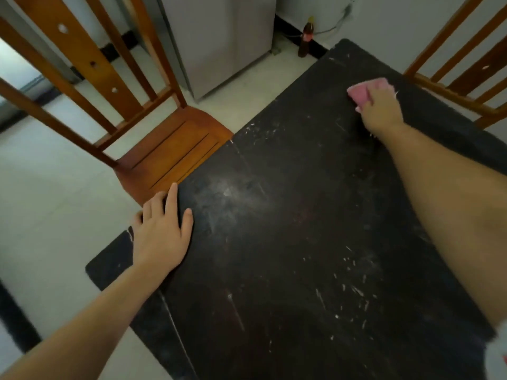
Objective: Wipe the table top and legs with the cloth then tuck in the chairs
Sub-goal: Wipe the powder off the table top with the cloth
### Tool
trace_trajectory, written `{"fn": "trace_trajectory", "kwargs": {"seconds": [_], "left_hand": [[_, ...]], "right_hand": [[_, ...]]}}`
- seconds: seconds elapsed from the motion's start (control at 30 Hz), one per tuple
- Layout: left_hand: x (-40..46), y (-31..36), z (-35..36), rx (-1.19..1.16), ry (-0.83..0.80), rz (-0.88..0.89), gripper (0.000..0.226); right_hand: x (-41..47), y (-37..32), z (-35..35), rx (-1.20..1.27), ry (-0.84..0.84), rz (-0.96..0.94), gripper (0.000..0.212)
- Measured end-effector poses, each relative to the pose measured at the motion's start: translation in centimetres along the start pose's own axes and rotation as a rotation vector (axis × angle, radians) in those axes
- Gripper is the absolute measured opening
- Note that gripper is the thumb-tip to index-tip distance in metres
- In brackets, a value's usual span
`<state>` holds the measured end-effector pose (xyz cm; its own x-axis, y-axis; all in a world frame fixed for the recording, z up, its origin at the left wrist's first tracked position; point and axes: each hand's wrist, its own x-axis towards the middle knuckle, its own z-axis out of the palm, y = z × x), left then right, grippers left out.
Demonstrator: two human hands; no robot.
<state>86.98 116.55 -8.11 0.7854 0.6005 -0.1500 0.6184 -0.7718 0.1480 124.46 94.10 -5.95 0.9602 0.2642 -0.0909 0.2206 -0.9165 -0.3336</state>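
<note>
A dark, scratched table top (288, 229) fills most of the head view. My right hand (382, 113) grips a pink cloth (362, 91) and presses it on the far part of the table, near the right edge. My left hand (162, 231) rests flat on the table's left edge with its fingers straight. One wooden chair (170, 154) stands at the left side, its seat partly under the table edge. A second wooden chair (466, 78) stands at the far right, behind the table.
A grey cabinet or fridge (219, 42) stands on the pale tiled floor beyond the table. A dark bottle with a red label (306, 37) sits on the floor by the wall, near a white cable. Open floor lies to the left.
</note>
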Motion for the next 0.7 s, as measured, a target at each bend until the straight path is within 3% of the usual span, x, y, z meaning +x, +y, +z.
{"fn": "trace_trajectory", "kwargs": {"seconds": [0.13,0.27,0.43,0.53,0.6,0.7], "left_hand": [[0.0,0.0,0.2,-0.014,0.015,0.009,0.054],[-0.3,0.0,-0.7,-0.134,0.018,-0.019,0.051],[-0.1,0.8,-4.4,-0.834,-0.016,-0.245,0.026],[-0.8,1.1,-5.5,-0.645,0.016,0.019,0.028],[-1.8,2.2,-5.0,-0.496,-0.032,0.176,0.031],[-4.2,4.9,-3.7,-0.398,-0.086,0.374,0.040]], "right_hand": [[-1.7,-5.4,2.0,0.036,-0.068,-0.253,0.042],[-11.6,-12.1,5.6,0.151,-0.138,-0.627,0.043],[-27.8,-15.9,9.7,0.286,-0.275,-0.813,0.044],[-36.9,-16.1,9.6,0.308,-0.440,-0.893,0.038],[-41.3,-14.6,8.3,0.406,-0.588,-0.841,0.036],[-42.8,-9.3,3.3,0.691,-0.679,-0.383,0.041]]}}
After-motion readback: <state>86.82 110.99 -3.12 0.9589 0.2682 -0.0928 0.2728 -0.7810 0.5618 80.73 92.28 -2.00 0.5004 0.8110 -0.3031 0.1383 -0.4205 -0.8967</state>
